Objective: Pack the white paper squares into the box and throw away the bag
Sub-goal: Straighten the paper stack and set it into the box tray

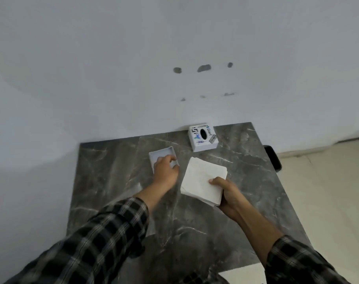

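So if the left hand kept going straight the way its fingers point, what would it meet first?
The open white box: the left hand already reaches its near edge. Beyond that, probably the wall; depth is unclear.

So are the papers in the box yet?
Not yet. The right hand holds the whole stack of white paper squares above the table. The left hand grips the open box, which looks empty. The lid sits apart. Packing remains; no bag is clearly visible.
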